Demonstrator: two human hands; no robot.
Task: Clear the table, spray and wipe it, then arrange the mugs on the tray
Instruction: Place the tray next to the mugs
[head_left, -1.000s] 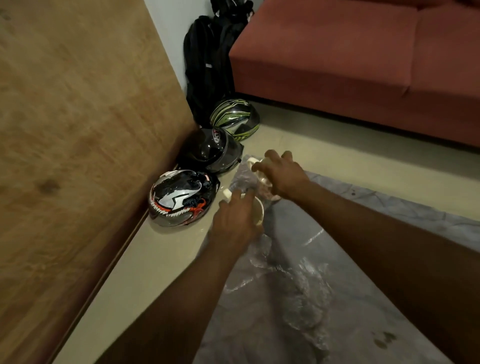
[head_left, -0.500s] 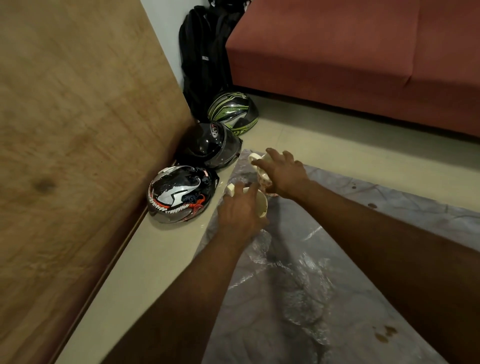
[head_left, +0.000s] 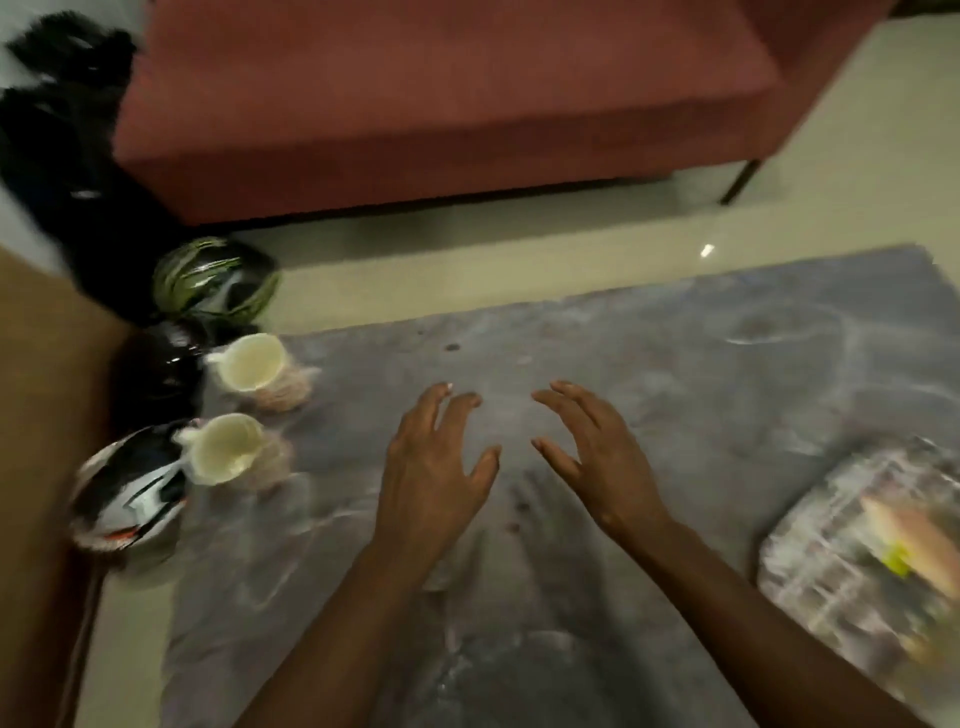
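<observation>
Two cream mugs stand on the left edge of a grey plastic sheet (head_left: 675, 374) spread on the floor. The far mug (head_left: 253, 362) and the near mug (head_left: 226, 449) both sit upright with handles pointing left. My left hand (head_left: 439, 457) and my right hand (head_left: 592, 452) hover side by side over the middle of the sheet, fingers spread and holding nothing, well to the right of the mugs. A round tray (head_left: 862, 551) wrapped in clear plastic lies at the right edge of the sheet; the picture is blurred.
Three helmets lie left of the mugs: a green one (head_left: 215, 278), a black one (head_left: 156, 369) and a white-black one (head_left: 130, 493). A wooden panel (head_left: 36, 467) stands at the left. A red sofa (head_left: 441, 104) and black bags (head_left: 57, 130) are behind.
Both hands have let go of the mugs, which now stand on the sheet, and have moved right to the sheet's middle. The view has swung right, bringing the wrapped tray into sight.
</observation>
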